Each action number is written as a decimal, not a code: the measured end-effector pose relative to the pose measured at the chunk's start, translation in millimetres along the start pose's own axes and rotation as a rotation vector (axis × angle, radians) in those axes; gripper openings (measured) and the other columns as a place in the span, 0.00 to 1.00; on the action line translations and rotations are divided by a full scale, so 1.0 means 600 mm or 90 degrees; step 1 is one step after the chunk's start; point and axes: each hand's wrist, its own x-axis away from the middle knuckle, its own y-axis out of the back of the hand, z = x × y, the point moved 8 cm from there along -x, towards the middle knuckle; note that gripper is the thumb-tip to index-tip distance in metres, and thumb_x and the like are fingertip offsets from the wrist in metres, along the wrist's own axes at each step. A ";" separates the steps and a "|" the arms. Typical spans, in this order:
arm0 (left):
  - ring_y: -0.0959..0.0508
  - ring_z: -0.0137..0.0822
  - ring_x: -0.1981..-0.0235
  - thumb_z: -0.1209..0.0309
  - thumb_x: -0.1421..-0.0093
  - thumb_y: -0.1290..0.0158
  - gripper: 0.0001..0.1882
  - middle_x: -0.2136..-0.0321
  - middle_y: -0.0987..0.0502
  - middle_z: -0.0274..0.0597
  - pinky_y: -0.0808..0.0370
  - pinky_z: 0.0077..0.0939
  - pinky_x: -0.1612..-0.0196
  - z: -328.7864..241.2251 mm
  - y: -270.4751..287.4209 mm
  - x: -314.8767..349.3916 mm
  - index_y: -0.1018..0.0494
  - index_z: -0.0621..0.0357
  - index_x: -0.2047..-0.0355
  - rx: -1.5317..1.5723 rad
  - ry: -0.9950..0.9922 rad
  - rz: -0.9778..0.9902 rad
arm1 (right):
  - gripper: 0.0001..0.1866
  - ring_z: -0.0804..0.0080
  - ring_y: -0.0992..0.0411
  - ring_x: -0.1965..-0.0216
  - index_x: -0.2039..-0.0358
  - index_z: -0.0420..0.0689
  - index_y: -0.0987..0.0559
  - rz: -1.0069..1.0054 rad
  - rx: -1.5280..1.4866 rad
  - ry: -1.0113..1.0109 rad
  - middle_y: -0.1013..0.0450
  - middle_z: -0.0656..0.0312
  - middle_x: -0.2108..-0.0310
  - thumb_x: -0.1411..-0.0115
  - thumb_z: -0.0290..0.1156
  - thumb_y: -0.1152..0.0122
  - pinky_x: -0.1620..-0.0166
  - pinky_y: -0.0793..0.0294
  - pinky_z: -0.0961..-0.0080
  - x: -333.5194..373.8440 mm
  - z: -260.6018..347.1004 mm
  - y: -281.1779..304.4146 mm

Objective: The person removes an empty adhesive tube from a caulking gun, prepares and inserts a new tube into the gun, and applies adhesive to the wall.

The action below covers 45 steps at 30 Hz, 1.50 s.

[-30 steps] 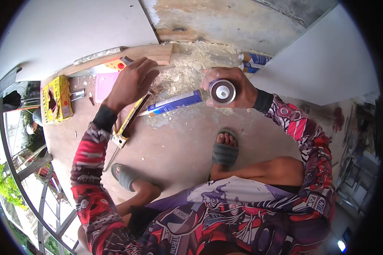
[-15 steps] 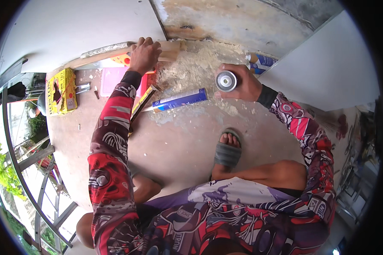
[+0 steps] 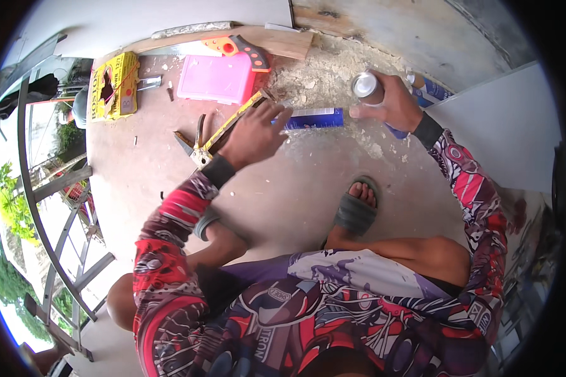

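Note:
My right hand is wrapped around a can with a round silver end, above the rough, crumbly patch of floor. Palm down, my left hand holds nothing, its fingers loosely apart. Its fingertips overlap the left end of a blue cartridge tube lying on the floor; whether they touch it I cannot tell. Beside and partly under that hand lies a long yellow-and-dark tool. A pair of pliers or snips rests by my left wrist.
A pink plastic case lies beyond my left hand, with an orange-handled handsaw behind it. To the left are a torn yellow carton and a flat metal blade. More blue tubes lie by a leaning white panel.
My left hand has come back from the saw and wooden board toward the blue tube. My right hand still holds the can, now tilted differently. The view has shifted, uncovering the pliers or snips.

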 end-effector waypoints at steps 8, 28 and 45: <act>0.28 0.38 0.51 0.73 0.45 0.48 0.23 0.61 0.23 0.38 0.35 0.46 0.50 -0.028 -0.067 -0.024 0.31 0.59 0.47 -0.085 0.046 -0.015 | 0.39 0.55 0.26 0.48 0.57 0.34 0.20 0.207 0.122 -0.025 0.27 0.46 0.49 0.68 0.45 0.18 0.45 0.29 0.66 0.002 -0.007 -0.074; 0.28 0.40 0.42 0.63 0.30 0.51 0.23 0.44 0.26 0.46 0.33 0.41 0.40 0.045 -0.023 -0.036 0.32 0.63 0.40 1.037 0.408 -0.360 | 0.31 0.55 0.32 0.43 0.57 0.50 0.16 0.437 -0.080 0.043 0.31 0.53 0.46 0.67 0.37 0.17 0.40 0.34 0.64 0.060 -0.013 -0.089; 0.22 0.29 0.61 0.67 0.35 0.42 0.13 0.66 0.20 0.33 0.26 0.30 0.50 0.065 -0.004 -0.064 0.25 0.63 0.55 1.034 0.441 -0.493 | 0.34 0.50 0.27 0.50 0.57 0.46 0.16 0.370 0.091 0.076 0.29 0.51 0.50 0.68 0.42 0.17 0.47 0.29 0.63 0.046 -0.020 -0.091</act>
